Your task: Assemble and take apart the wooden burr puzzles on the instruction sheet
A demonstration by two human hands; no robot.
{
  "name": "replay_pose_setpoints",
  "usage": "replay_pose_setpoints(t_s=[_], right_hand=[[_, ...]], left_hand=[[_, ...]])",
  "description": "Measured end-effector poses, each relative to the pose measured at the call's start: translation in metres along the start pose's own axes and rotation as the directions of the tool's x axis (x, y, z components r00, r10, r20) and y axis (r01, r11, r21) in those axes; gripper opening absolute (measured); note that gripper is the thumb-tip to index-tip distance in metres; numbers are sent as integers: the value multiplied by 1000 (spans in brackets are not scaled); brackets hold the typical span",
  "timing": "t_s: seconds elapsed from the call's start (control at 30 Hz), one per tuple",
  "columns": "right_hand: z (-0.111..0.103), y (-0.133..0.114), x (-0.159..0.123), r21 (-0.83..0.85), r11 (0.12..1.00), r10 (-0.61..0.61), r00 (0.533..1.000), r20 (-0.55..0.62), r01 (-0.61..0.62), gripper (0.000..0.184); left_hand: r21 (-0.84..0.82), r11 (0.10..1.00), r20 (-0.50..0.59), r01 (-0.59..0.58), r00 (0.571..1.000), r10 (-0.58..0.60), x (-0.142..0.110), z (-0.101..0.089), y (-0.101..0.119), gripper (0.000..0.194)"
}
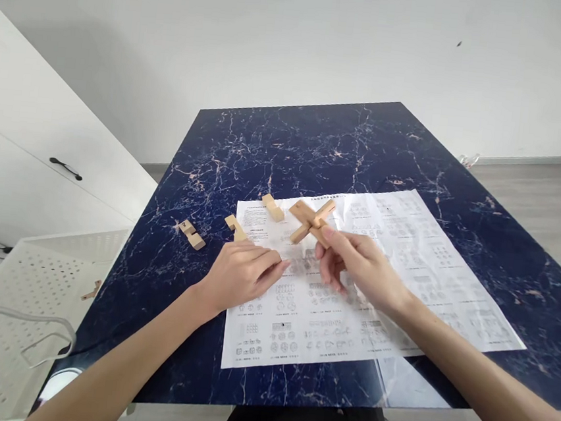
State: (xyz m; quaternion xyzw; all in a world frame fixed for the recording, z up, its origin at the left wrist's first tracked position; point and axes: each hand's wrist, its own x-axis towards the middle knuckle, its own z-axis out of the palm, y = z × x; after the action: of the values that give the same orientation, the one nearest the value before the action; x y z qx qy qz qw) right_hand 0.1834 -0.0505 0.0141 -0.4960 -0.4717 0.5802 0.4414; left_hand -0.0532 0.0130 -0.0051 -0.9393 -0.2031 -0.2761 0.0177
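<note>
My right hand [355,261] pinches a cross of interlocked wooden burr puzzle pieces [312,220] between thumb and fingers, held above a printed instruction sheet [338,335]. My left hand [245,270] rests on the sheet's left side with its fingers curled in. No object shows in it; the palm side is hidden. Just behind its knuckles lies a notched wooden piece [236,227], partly covered by the hand. Another notched piece [273,207] lies at the sheet's upper left edge. Farther left on the table, a notched piece [192,234] bears a dark mark like a 3.
The dark blue marble-patterned table [276,150] reaches toward a pale wall. At left stand a white cabinet [36,114] with black handles and a white perforated basket [0,342] with a cable over it. A shiny rectangle [407,381] lies by the near edge.
</note>
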Motion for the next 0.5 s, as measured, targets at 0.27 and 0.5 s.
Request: replay_pose_setpoints(t_s=[0.27, 0.5], right_hand=[[-66, 9, 23, -175, 976, -214, 737, -641, 131, 46], [-101, 23, 31, -166, 984, -175, 585, -792, 70, 39]], left_hand=[[-77, 996, 77, -48, 996, 53, -1, 0, 4, 34], [-118, 992, 83, -43, 995, 54, -3, -1, 4, 37]])
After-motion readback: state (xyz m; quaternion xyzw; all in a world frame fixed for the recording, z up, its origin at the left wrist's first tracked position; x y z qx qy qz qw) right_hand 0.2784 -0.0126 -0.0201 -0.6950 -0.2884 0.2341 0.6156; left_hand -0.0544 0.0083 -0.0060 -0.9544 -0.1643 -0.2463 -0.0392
